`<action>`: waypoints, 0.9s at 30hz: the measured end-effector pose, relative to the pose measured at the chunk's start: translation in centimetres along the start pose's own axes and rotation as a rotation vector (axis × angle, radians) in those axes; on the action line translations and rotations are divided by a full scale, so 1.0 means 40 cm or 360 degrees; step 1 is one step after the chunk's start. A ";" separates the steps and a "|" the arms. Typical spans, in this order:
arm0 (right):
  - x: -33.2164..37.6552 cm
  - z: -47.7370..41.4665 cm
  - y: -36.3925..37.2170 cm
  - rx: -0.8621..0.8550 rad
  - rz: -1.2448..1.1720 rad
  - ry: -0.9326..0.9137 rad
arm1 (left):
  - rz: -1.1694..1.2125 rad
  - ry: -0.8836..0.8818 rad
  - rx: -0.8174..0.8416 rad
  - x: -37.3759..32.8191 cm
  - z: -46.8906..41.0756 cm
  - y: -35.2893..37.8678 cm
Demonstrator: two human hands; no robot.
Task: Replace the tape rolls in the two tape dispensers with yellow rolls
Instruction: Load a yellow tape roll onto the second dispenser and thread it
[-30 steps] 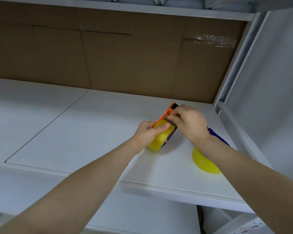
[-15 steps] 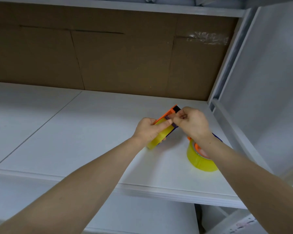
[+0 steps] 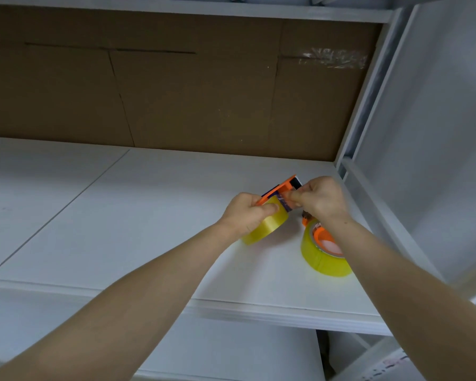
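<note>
Second dispenser (image 3: 320,235) partly behind right wrist (image 3: 338,219)

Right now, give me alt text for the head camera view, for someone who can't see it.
A left hand grips an orange dispenser loaded with a yellow roll while the right hand pinches the tape end near its far end. A second dispenser with a second yellow roll lies beside them on a white shelf backed by cardboard.

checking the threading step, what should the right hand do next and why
Probably pull the tape end out toward the far tip of the orange dispenser: the left hand grips the yellow roll seated in it, and the right hand pinches that end just beside the roll.
</note>
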State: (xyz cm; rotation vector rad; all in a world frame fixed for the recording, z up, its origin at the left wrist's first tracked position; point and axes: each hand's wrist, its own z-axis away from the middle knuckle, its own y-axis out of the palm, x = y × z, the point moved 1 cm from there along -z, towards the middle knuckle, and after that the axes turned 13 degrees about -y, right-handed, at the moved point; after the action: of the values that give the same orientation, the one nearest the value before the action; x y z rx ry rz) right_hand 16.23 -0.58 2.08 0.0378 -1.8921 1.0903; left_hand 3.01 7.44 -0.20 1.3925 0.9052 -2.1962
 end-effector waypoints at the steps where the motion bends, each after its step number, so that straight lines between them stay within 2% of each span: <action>1: -0.003 -0.001 -0.003 0.0008 -0.0015 0.0023 | -0.0021 0.0011 -0.0011 0.003 -0.003 0.003; 9: -0.012 -0.016 -0.014 0.0087 -0.0054 0.0209 | -0.0102 0.0105 -0.0165 0.016 -0.022 0.022; 13: -0.015 -0.015 -0.007 0.0114 0.0064 0.0226 | -0.0190 0.0150 -0.0238 0.018 -0.018 0.027; 15: -0.024 -0.010 0.001 0.0085 0.0146 0.0145 | -0.0220 0.0171 -0.0257 0.020 -0.017 0.028; 21: -0.023 0.026 0.021 -0.0108 0.0591 -0.0193 | -0.0307 0.0162 -0.0090 0.008 -0.018 0.011; 24: -0.018 0.024 0.025 -0.0146 0.0651 -0.0247 | -0.0375 0.0194 0.0101 -0.003 -0.010 -0.006; 27: -0.024 0.013 0.032 -0.0111 0.0583 -0.0203 | -0.0503 0.0250 0.0159 -0.009 0.000 -0.014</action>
State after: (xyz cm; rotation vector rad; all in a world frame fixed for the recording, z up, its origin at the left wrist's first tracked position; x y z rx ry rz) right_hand 15.86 -0.54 0.44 -0.2958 -2.1036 1.2877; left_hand 2.80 7.84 0.30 1.5784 1.1543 -2.4153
